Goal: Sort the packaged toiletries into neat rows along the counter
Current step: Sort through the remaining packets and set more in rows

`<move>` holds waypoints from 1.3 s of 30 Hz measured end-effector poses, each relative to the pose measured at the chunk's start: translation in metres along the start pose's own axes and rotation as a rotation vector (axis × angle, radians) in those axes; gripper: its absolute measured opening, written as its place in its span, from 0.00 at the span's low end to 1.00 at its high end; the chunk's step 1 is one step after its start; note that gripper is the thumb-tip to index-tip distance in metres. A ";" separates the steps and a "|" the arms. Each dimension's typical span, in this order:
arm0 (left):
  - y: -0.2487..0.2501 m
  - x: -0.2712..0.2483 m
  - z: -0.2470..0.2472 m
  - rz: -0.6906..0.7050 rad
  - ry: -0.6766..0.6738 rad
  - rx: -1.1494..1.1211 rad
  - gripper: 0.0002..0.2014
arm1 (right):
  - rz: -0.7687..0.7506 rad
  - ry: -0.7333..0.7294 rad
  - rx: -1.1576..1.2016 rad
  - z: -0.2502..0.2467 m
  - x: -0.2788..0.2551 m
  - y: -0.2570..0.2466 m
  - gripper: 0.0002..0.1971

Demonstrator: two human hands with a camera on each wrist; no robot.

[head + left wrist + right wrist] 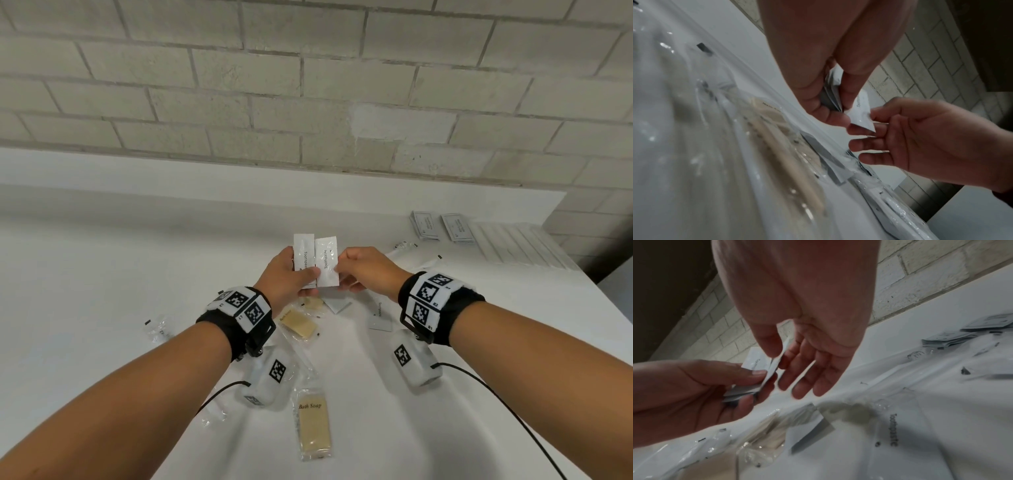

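Above the white counter [137, 257] my left hand [305, 281] grips a small stack of white toothpaste sachets [304, 257] upright between thumb and fingers. My right hand [342, 270] pinches one more toothpaste sachet [326, 262] by its right edge and holds it against the stack. In the right wrist view that hand [778, 356] has the sachet [774, 366] between thumb and forefinger, its other fingers loose. The left wrist view shows the stack [831, 95] edge-on in my left hand [835, 104].
Below my hands lie loose packets: two bath soaps [313, 425] [298, 323], a toothpaste sachet [380, 317], another white sachet [337, 303], a clear packet [157, 330]. At the back right sit grey packets [426, 224] and a row of long white packets [520, 243] near the counter's right edge.
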State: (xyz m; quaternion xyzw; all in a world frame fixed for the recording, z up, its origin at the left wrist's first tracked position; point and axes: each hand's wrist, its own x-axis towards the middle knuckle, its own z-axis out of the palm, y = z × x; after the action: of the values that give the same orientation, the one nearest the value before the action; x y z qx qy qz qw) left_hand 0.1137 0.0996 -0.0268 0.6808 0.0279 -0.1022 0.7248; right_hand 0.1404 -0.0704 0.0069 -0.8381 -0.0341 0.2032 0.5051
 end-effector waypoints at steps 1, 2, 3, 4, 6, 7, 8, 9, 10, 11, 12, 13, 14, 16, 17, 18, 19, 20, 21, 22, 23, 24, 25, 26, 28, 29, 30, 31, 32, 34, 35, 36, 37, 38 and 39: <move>0.000 0.000 -0.002 0.002 0.016 0.002 0.20 | 0.006 0.019 -0.021 -0.001 0.003 0.002 0.04; -0.001 0.000 -0.005 0.006 0.029 0.007 0.19 | 0.012 0.041 -0.077 -0.002 0.007 0.005 0.04; -0.001 0.000 -0.008 0.012 0.040 0.015 0.19 | 0.009 0.060 -0.179 -0.003 0.011 0.008 0.04; -0.002 -0.001 -0.010 0.021 0.048 0.020 0.19 | 0.005 0.061 -0.303 -0.001 0.013 0.011 0.02; -0.003 -0.002 -0.015 0.029 0.063 0.011 0.19 | 0.003 0.029 -0.551 0.005 0.015 0.017 0.11; -0.004 -0.002 -0.017 0.032 0.069 0.006 0.19 | -0.005 0.006 -0.645 0.009 0.015 0.017 0.16; -0.004 -0.002 -0.018 0.037 0.074 0.007 0.19 | -0.020 -0.004 -0.712 0.014 0.014 0.015 0.20; -0.004 -0.002 -0.020 0.044 0.077 0.010 0.19 | -0.029 -0.015 -0.751 0.018 0.016 0.013 0.21; -0.005 -0.001 -0.021 0.047 0.079 0.013 0.19 | -0.034 -0.026 -0.776 0.021 0.018 0.012 0.20; -0.004 0.000 -0.023 0.050 0.081 0.016 0.19 | -0.031 -0.030 -0.783 0.022 0.022 0.011 0.17; -0.004 0.001 -0.025 0.051 0.088 0.021 0.19 | -0.010 -0.035 -0.789 0.023 0.025 0.010 0.14; -0.004 0.002 -0.026 0.051 0.098 0.022 0.20 | 0.010 -0.044 -0.790 0.023 0.027 0.009 0.11; -0.004 0.003 -0.027 0.050 0.110 0.021 0.20 | 0.032 -0.064 -0.793 0.022 0.029 0.008 0.11; -0.004 0.006 -0.030 0.049 0.133 0.018 0.20 | 0.040 -0.078 -0.764 0.017 0.031 0.006 0.09; -0.004 0.007 -0.031 0.049 0.144 0.018 0.20 | 0.014 -0.055 -0.712 0.013 0.033 0.006 0.07; -0.005 0.008 -0.031 0.048 0.156 0.019 0.20 | -0.010 -0.013 -0.628 0.008 0.034 0.005 0.06; -0.006 0.009 -0.031 0.047 0.173 0.021 0.20 | -0.029 0.041 -0.526 0.004 0.035 0.004 0.06; -0.006 0.010 -0.030 0.045 0.193 0.023 0.19 | -0.025 0.084 -0.408 -0.001 0.035 0.003 0.04; -0.007 0.011 -0.030 0.044 0.212 0.025 0.18 | -0.017 0.109 -0.272 -0.005 0.033 0.001 0.02; -0.008 0.012 -0.028 0.042 0.225 0.026 0.18 | 0.000 0.105 -0.130 -0.008 0.031 -0.001 0.03; -0.008 0.013 -0.026 0.036 0.226 0.025 0.18 | 0.008 0.085 0.001 -0.011 0.029 -0.003 0.03; -0.008 0.013 -0.023 0.028 0.216 0.023 0.18 | 0.004 0.073 0.083 -0.014 0.027 -0.004 0.04; -0.008 0.014 -0.020 0.023 0.197 0.027 0.18 | -0.011 0.074 0.135 -0.015 0.025 -0.005 0.07; -0.008 0.014 -0.017 0.020 0.178 0.037 0.18 | -0.037 0.086 0.163 -0.016 0.023 -0.005 0.08; -0.006 0.014 -0.011 0.018 0.151 0.057 0.18 | -0.083 0.125 0.147 -0.017 0.019 -0.006 0.03; -0.005 0.014 -0.009 0.019 0.143 0.058 0.18 | -0.102 0.133 0.107 -0.017 0.017 -0.005 0.07; -0.004 0.013 -0.007 0.022 0.135 0.053 0.18 | -0.112 0.132 0.055 -0.016 0.016 -0.003 0.10; -0.004 0.014 -0.005 0.026 0.128 0.049 0.18 | -0.116 0.129 0.010 -0.015 0.014 -0.004 0.11; -0.003 0.014 -0.004 0.032 0.119 0.050 0.18 | -0.113 0.127 -0.035 -0.015 0.011 -0.003 0.11; -0.003 0.014 -0.004 0.043 0.104 0.057 0.18 | -0.093 0.126 -0.106 -0.016 0.007 -0.005 0.09; -0.003 0.013 -0.003 0.046 0.100 0.059 0.18 | -0.084 0.120 -0.112 -0.018 0.006 -0.008 0.08; -0.003 0.013 -0.003 0.048 0.098 0.058 0.18 | -0.089 0.114 -0.108 -0.019 0.005 -0.010 0.09; -0.003 0.013 -0.004 0.050 0.098 0.055 0.18 | -0.100 0.116 -0.096 -0.020 0.006 -0.012 0.11; -0.002 0.013 -0.003 0.051 0.099 0.049 0.18 | -0.107 0.133 -0.060 -0.021 0.007 -0.012 0.13; -0.002 0.013 -0.003 0.052 0.101 0.041 0.18 | -0.104 0.163 0.001 -0.023 0.008 -0.012 0.13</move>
State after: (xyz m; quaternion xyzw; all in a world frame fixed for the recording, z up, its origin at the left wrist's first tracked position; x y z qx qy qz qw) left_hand 0.1260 0.1013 -0.0317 0.7004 0.0447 -0.0495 0.7106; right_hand 0.1579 -0.0812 0.0243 -0.8488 -0.0362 0.1079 0.5164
